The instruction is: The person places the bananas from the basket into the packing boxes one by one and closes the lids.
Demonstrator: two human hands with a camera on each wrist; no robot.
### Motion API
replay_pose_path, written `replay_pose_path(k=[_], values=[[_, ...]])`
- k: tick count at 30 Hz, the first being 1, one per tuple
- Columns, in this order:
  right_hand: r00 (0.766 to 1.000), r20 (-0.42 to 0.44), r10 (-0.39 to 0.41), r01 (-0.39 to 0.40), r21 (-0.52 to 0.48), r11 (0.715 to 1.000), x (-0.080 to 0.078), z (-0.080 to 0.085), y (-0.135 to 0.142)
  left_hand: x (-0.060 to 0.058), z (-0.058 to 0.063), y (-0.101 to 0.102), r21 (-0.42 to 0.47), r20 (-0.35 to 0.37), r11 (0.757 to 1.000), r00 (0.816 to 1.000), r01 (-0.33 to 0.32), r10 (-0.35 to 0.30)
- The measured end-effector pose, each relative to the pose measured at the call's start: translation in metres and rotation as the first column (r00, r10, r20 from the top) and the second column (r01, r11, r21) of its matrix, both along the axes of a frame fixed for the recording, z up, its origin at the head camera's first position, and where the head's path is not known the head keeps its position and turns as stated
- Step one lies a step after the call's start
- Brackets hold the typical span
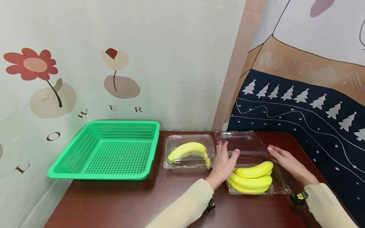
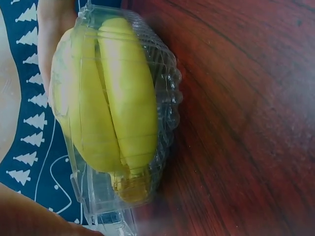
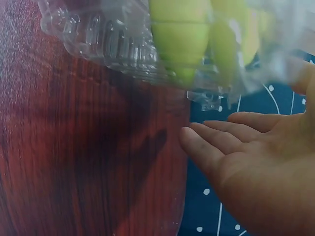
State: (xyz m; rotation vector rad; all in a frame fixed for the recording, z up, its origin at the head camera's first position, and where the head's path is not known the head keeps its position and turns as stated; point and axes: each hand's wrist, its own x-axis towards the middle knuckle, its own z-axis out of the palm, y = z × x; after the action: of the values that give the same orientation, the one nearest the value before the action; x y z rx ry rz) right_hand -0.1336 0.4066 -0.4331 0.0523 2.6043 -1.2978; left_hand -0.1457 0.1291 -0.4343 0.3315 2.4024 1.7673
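A clear plastic clamshell box (image 1: 280, 186) holds several yellow bananas (image 1: 252, 181), with its lid (image 1: 240, 142) folded back toward the wall. At the box's left side is my left hand (image 1: 223, 164), fingers extended and thumb spread. My right hand (image 1: 292, 166) reaches along the right side, its fingers straight near the hinge corner. In the right wrist view, the right palm (image 3: 261, 167) faces up beside the box and holds nothing. Whether either hand touches the plastic, I cannot tell. The left wrist view shows the bananas (image 2: 128, 93) through the box wall.
Left of my left hand, a second clear box (image 1: 168, 163) contains one banana (image 1: 189, 148). A green perforated basket (image 1: 102, 175) stands farther left on the dark red table (image 1: 119, 202). Behind everything hang printed cloths (image 1: 176, 63), one with white trees at the right.
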Motion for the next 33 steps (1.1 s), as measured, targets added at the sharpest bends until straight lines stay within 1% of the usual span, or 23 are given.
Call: replay_pose_path(k=[5, 8, 12, 16, 19, 21, 23, 26, 31, 33], values=[[1.0, 0.027, -0.005, 0.006, -0.032, 0.999, -0.003, -0.001, -0.002, -0.005, 0.002, 0.002, -0.026, 0.016, 0.999, 1.0, -0.021, 0.021], [0.999, 0.043, -0.006, 0.009, -0.069, 0.998, -0.005, -0.001, -0.002, -0.007, 0.002, 0.002, -0.035, 0.034, 0.999, 0.999, -0.023, 0.024], [0.999, 0.049, -0.002, 0.007, -0.101, 0.995, -0.006, -0.001, -0.004, -0.009, 0.003, 0.002, -0.03, 0.037, 0.999, 0.999, -0.032, 0.033], [1.0, 0.018, -0.003, 0.005, -0.098, 0.995, -0.006, -0.001, -0.005, -0.011, 0.003, 0.003, 0.011, 0.014, 0.998, 0.998, -0.063, 0.063], [1.0, -0.01, -0.012, 0.011, -0.08, 0.997, -0.006, -0.002, -0.005, -0.012, 0.003, 0.004, 0.074, 0.01, 0.993, 0.995, -0.095, 0.095], [1.0, -0.024, -0.017, 0.015, -0.08, 0.997, -0.006, -0.003, -0.004, -0.013, 0.003, 0.004, 0.12, 0.019, 0.986, 0.993, -0.118, 0.116], [0.999, -0.037, -0.023, 0.02, -0.081, 0.997, -0.006, -0.003, -0.004, -0.014, 0.004, 0.005, 0.154, 0.038, 0.978, 0.99, -0.139, 0.134], [0.998, -0.058, -0.025, 0.019, -0.1, 0.995, -0.005, -0.003, -0.003, -0.015, 0.004, 0.005, 0.179, 0.069, 0.971, 0.987, -0.156, 0.146], [0.996, -0.08, -0.029, 0.018, -0.132, 0.991, 0.001, -0.003, -0.001, -0.016, 0.003, 0.003, 0.179, 0.143, 0.973, 0.982, -0.147, 0.122], [0.996, -0.085, -0.04, 0.025, -0.161, 0.987, 0.003, -0.003, -0.001, -0.016, 0.002, 0.002, 0.183, 0.172, 0.973, 0.979, -0.142, 0.111]])
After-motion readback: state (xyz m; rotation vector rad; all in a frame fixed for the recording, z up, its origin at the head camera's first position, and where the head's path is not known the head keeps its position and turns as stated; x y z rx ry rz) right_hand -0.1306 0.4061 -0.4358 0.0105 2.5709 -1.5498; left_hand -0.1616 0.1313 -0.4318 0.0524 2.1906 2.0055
